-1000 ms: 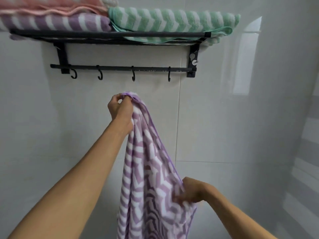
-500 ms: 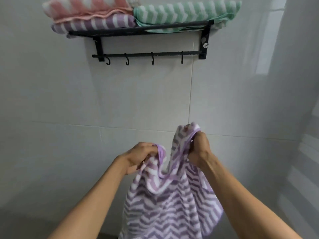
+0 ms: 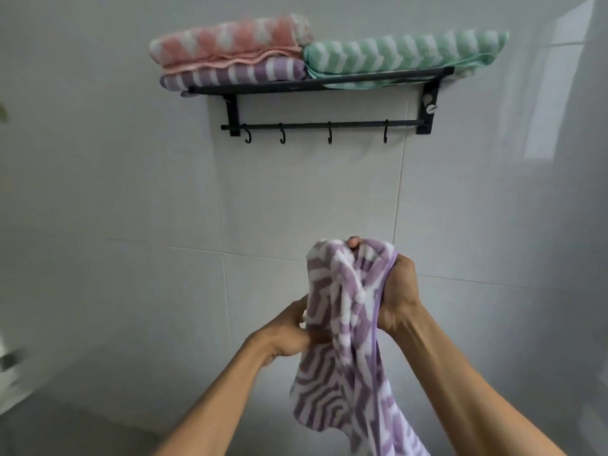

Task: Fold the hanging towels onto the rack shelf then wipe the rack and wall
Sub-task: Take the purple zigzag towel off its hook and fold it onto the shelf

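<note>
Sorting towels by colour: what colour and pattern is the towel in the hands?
Purple and white zigzag towel, clearest in the head view.

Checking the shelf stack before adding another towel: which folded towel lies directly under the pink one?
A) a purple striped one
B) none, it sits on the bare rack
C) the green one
A: the pink towel rests on a purple striped towel; the green towel lies beside them.

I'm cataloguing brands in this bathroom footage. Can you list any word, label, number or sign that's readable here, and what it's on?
None can be read. The towel in the hands, the three folded towels on the rack and the wall tiles show only patterns or plain surfaces, with no tag or print visible.
</note>
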`<state>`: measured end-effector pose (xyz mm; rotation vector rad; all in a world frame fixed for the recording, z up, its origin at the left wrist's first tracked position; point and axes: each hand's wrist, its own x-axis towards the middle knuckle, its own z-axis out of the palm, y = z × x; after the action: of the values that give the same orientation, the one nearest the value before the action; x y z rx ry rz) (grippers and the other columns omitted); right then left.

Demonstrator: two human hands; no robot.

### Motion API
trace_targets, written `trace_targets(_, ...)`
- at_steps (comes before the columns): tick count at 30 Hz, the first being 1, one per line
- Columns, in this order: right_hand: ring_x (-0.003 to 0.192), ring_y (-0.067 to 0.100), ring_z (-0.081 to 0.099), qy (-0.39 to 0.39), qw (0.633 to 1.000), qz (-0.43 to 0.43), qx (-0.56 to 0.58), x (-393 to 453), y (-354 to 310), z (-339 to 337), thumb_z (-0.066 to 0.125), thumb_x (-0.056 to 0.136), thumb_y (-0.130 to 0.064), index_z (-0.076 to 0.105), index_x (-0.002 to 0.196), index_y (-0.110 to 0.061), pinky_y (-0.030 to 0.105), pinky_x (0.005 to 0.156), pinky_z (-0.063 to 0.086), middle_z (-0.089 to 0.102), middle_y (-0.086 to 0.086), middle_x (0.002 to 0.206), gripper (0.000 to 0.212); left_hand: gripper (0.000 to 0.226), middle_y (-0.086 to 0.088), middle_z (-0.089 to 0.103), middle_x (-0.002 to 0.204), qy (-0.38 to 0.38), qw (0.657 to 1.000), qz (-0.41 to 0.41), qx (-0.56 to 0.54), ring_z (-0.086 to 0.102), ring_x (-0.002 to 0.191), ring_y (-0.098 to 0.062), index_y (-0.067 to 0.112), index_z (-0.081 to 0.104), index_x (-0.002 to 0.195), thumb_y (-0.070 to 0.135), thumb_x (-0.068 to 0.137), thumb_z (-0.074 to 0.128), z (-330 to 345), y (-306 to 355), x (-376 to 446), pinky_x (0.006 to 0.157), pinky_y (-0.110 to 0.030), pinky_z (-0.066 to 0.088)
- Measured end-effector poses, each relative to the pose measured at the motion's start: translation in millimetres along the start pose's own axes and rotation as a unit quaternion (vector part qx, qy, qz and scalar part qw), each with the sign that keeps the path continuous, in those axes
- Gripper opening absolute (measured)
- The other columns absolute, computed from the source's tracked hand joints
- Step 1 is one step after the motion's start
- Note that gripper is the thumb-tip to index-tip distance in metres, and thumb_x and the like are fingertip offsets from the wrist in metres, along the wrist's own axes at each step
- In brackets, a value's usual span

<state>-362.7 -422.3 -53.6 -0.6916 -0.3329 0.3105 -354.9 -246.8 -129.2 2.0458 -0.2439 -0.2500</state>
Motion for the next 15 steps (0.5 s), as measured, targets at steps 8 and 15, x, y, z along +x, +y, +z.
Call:
trace_targets(8,0.071,0.025,0.062,0.044,0.996,-0.046,-0.058,55,9,0,0.036,0.09,-0.014,0.062,0.076,-0.011,0.034,0.075,0.049,0.063,0.007,0.078,0.03,0.036,0.006,0.078,0.103,0.045,0.995,0.017,-0.089,0.075,0.093,-0.014,0.021,0.073,0.118,0.034,0.085,0.079,-79,-36,44,0.093,-0.037,0.058)
trace_targets(15,0.065,0.026,0.062,0.154,0.959,-0.035,-0.234,106,19,-8,0.038,0.078,-0.002,0.071,0.081,-0.008,0.03,0.064,0.052,0.066,0.011,0.079,0.034,0.045,-0.005,0.079,0.094,0.109,0.992,0.039,-0.056,0.075,0.089,-0.026,0.008,0.075,0.097,0.038,0.067,0.09,-213,-33,78,0.086,-0.039,0.059)
